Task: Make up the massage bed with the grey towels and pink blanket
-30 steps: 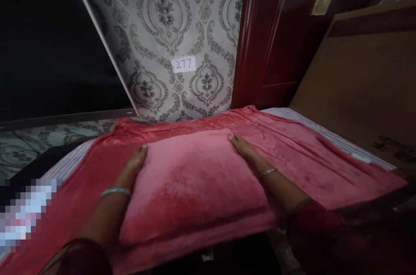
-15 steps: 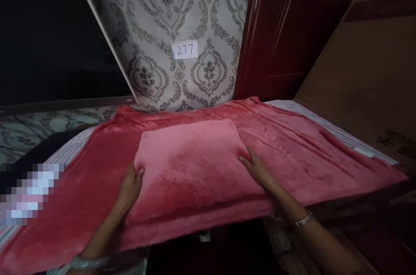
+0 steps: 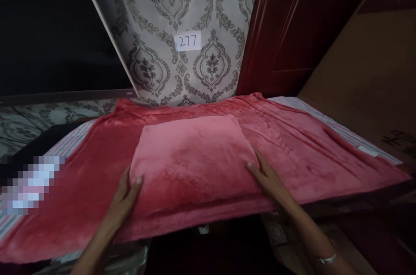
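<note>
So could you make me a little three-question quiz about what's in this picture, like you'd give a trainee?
1. True or false: both hands touch the pillow.
2. Which number is on the white label on the wall? A) 112 B) 277 C) 305
3. What does the pillow lie on?

Key:
1. True: the left hand rests at the pillow's left edge and the right hand at its right edge, fingers flat.
2. B.
3. A red fleece blanket, spread over a striped sheet.
</note>
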A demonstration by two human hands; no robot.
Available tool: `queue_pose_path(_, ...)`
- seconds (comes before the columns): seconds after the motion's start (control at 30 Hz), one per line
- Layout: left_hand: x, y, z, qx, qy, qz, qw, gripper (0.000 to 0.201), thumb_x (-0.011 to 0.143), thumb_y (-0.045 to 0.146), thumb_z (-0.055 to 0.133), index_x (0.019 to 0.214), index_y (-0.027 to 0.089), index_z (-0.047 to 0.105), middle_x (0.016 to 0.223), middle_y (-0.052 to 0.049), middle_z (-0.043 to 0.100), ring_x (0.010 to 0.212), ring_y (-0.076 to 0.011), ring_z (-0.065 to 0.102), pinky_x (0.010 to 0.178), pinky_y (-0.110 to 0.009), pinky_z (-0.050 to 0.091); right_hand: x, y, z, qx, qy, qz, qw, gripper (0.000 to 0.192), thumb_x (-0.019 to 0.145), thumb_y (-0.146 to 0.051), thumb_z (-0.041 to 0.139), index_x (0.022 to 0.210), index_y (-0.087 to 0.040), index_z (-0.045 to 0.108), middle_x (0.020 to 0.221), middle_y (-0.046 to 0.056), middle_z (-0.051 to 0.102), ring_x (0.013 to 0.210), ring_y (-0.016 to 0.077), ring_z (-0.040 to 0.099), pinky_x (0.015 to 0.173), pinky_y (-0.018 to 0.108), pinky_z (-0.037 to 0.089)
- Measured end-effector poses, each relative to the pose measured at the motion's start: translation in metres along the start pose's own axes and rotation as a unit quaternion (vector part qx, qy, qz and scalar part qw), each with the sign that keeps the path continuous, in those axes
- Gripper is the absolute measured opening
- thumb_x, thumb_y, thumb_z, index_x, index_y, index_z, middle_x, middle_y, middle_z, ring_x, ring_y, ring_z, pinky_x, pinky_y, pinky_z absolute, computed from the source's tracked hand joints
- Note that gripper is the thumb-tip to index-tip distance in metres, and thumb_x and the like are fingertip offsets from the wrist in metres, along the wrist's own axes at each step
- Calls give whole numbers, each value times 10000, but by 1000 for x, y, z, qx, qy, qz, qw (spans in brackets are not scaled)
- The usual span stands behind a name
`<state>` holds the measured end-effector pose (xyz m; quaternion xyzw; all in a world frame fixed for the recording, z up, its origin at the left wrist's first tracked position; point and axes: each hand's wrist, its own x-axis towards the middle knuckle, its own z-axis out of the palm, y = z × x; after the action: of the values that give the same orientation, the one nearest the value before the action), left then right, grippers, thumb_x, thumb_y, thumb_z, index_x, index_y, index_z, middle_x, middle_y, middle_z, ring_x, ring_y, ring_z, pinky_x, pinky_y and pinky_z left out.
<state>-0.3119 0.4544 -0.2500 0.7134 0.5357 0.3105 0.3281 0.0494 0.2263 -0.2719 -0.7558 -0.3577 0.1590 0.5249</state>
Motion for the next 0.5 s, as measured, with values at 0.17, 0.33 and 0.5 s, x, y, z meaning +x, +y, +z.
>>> queue_pose_path(0.17,-8,1,13,75,27,14,997,588,887,425,424,1424,187,463,1373,-160,602,1260,-349,580,1102,-485,458,-5,4,13,-28,33,-17,999,690,830,-588,550,1385,-180,548,1388,145,610,1289,328,567,1122,494,436)
queue_pose_path(0.33,-3,-4,9,85,28,-4,996,581,885,424,402,1402,175,495,1314,-163,637,1197,-354,614,1057,-485,488,-4,11,12,-16,30,-18,999,637,831,-564,556,1338,-179,582,1359,146,630,1275,330,575,1115,491,441)
queue_pose_path(0.5,8,-19,-8,38,-2,-2,999,568,850,514,512,1349,251,572,1360,-80,639,1304,-308,560,1133,-427,440,3,20,-14,-29,-9,4,1000,764,823,-620,580,1462,-213,483,1438,131,570,1303,322,553,1117,504,436)
